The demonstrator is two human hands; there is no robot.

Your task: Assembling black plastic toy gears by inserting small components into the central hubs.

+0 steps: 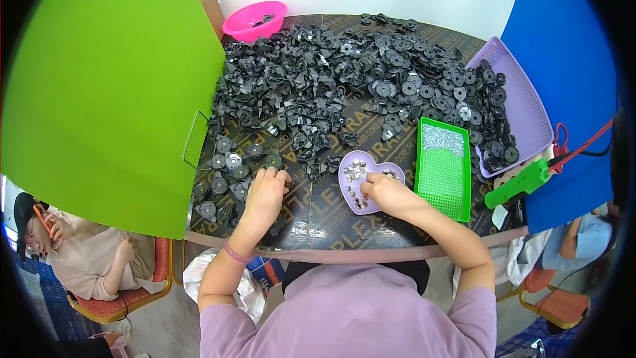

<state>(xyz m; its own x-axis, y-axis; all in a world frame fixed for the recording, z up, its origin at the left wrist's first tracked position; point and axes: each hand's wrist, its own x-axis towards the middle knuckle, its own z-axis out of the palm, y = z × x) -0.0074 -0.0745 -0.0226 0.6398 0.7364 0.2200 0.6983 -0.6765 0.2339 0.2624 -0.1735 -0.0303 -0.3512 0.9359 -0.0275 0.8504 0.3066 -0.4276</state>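
Closest to me is one person in a lilac shirt (pixel 371 311), head out of sight, both bare hands over one dark table (pixel 321 215). The left hand (pixel 266 192) is beside the black parts (pixel 298 86), fingers bent; I can't tell whether they are clamped on one, as the fingertips are hard to make out. The right hand (pixel 384 192) reaches into one heart-shaped dish (pixel 342 178), its fingers curled down; I can't tell if they hold anything. Small metal pieces (pixel 355 170) lie there, too many to count, some hidden by that hand.

Just right of the dish is one green tray (pixel 440 172) with silvery bits (pixel 442 137) at its far end, too fine to count. Beyond it are one green tool (pixel 520 182) and one purple basket (pixel 527 106), partly covered by black parts. These spread across the table, overlapping past counting. Farthest is one pink bowl (pixel 232 26), its few dark contents unclear.
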